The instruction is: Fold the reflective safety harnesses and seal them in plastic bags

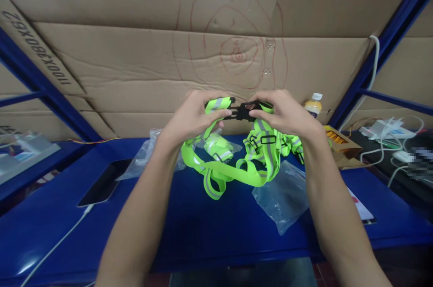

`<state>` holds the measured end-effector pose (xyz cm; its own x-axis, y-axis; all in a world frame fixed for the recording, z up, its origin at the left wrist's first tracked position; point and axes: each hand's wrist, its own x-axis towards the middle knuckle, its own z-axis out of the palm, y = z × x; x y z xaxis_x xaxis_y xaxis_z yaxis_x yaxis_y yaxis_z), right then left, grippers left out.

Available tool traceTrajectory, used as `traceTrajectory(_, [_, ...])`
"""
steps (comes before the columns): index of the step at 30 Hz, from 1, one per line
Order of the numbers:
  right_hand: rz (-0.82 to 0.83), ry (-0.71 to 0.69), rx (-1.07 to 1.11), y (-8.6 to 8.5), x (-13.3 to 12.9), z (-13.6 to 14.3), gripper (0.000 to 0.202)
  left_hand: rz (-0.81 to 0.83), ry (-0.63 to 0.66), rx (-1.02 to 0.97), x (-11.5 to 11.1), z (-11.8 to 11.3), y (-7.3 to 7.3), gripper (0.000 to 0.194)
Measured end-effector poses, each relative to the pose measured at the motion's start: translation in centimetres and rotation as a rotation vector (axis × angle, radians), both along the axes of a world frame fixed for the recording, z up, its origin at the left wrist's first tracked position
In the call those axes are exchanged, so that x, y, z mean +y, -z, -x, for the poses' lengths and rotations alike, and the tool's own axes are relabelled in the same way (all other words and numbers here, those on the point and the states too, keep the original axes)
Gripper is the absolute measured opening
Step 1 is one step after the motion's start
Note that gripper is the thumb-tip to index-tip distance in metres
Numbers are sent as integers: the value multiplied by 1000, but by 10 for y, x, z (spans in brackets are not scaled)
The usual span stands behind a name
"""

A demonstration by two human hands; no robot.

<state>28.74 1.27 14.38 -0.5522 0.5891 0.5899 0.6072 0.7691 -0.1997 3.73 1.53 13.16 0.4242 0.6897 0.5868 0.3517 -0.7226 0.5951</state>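
Observation:
Both my hands are raised over the table, holding the two halves of a black plastic side-release buckle (242, 112) on neon-yellow reflective straps (237, 172). My left hand (194, 113) pinches the pronged half, with strap running through its fingers. The socket half is in the grip of my right hand (282, 111). The prongs lie against the socket; whether they are latched I cannot tell. Strap loops with black slide adjusters (268, 139) hang below and between my hands. Behind them lies another bundle of the same strap (218, 146), seemingly in clear plastic.
Clear plastic bags (282, 197) lie on the blue table (203, 233). A phone (106, 183) on a white cable is at left. A bottle (313, 104), an open cardboard box (341, 147) and a power strip with cables (387, 129) stand at right. Cardboard (135, 57) walls the back.

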Motion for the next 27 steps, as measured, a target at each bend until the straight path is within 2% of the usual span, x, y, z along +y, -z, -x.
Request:
traceTrajectory(3, [-16, 17, -56, 4, 1, 7, 13, -64, -30, 140, 0, 0, -1, 32])
traceTrajectory(5, [-52, 18, -53, 7, 5, 10, 13, -54, -29, 139, 4, 0, 1, 39])
traceTrajectory(9, [-251, -20, 89, 11, 14, 15, 22, 282, 106, -150, 15, 0, 8, 65])
traceTrajectory(12, [-383, -58, 151, 11, 13, 20, 28, 365, 146, -215, 18, -2, 10, 61])
traceTrajectory(15, [-333, -130, 119, 6, 0, 22, 23, 296, 155, -245, 16, 2, 6, 53])
traceTrajectory(18, [-231, -196, 115, -1, -13, 20, 40, 111, 73, -188, 11, 9, 0, 46])
traceTrajectory(21, [-237, -127, 217, -3, -17, 17, 46, -67, 13, 19, 4, 12, -5, 30])
traceTrajectory(23, [-215, -62, 202, -3, -16, 15, 45, -146, 8, 140, 0, 10, -6, 21])
traceTrajectory(25, [-127, -12, 82, -3, -14, 12, 32, -209, -3, 174, -3, 5, -6, 18])
traceTrajectory(27, [-50, 36, -7, -2, -12, 9, 21, -249, -37, 117, -2, 1, -4, 19])
